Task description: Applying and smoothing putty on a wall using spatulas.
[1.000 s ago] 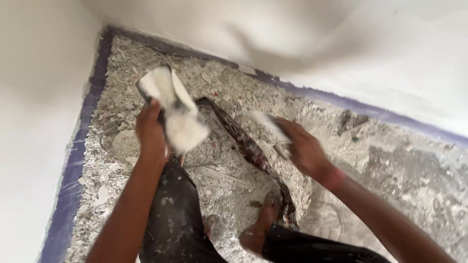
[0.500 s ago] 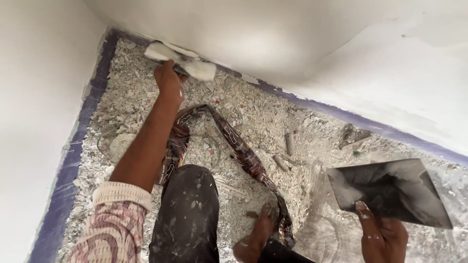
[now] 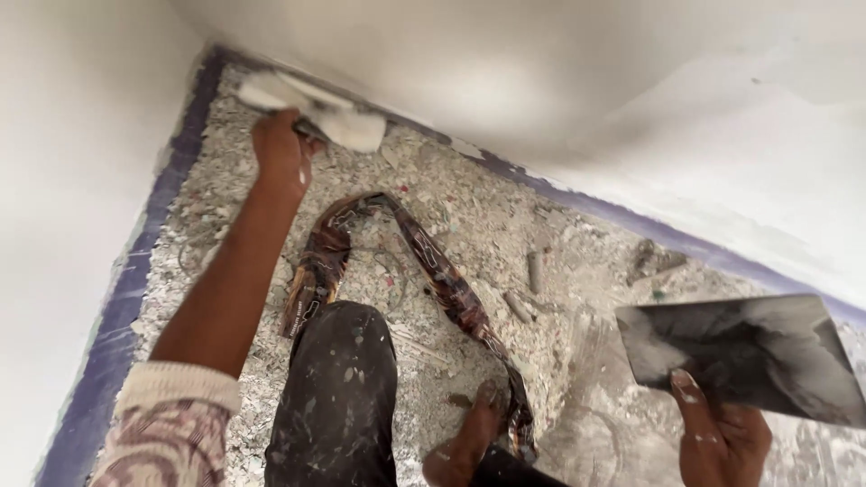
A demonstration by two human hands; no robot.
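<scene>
Fingers (image 3: 271,135) of the left hand (image 3: 278,153) are wrapping tight around the handle of a plaster-loaded trowel (image 3: 311,110), which is pressing against the foot of the white wall (image 3: 505,81), right in the corner where it is meeting the purple tape strip (image 3: 167,207) along the floor edge. The right hand (image 3: 722,437) is gripping a dark metal hawk plate (image 3: 744,353) from below, thumb lying on its near edge, holding it roughly level out to the side.

By the look of it, the step in hand is spreading plaster low on the wall. The next move is calling for a steady sweep along the base without dragging the blade into the rubble on the floor (image 3: 469,225).

A patterned cloth strip (image 3: 433,271) is lying looped across the rubble, near the spattered trouser knee (image 3: 338,388) and bare foot (image 3: 465,442). The trowel blade is mostly buried under plaster, its edge hard to make out, and the right hand's fingers are hiding beneath the plate. The plate's right corner is nearly reaching the frame edge.
</scene>
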